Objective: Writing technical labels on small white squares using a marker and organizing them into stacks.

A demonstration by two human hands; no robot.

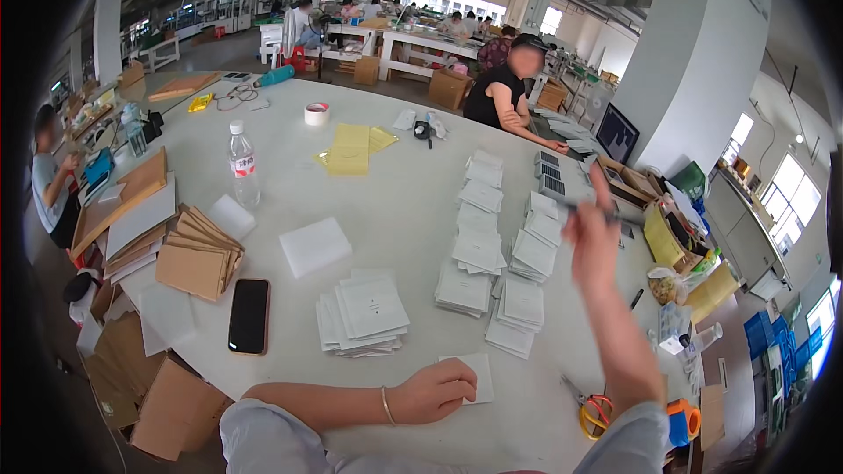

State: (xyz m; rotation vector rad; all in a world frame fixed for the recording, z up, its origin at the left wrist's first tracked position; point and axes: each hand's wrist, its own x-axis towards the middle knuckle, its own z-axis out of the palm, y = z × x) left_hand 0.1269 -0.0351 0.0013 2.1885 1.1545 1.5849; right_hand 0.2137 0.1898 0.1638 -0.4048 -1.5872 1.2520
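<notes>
My left hand [432, 393] lies near the table's front edge with its fingers curled, holding a white square paper packet [479, 379] down; part of the packet is hidden beneath it. My right hand [590, 233] is raised over the right side, smeared by motion. Its index finger points up, while the other fingers are bent round a dark pen [628, 218]. Left of centre stands a stack of white packets [373, 307]. Two rows of similar stacks, one with a near stack [464, 290] and the other with a near stack [518, 309], run away from me between my hands.
Scissors [595, 412] and an orange-and-blue tape dispenser [683, 423] lie at the near right. To the left are a phone [249, 316], white foam sheets [314, 246], brown cardboard pieces [200, 254] and a water bottle [243, 167]. A person [505, 92] sits across the table beside a monitor [617, 133].
</notes>
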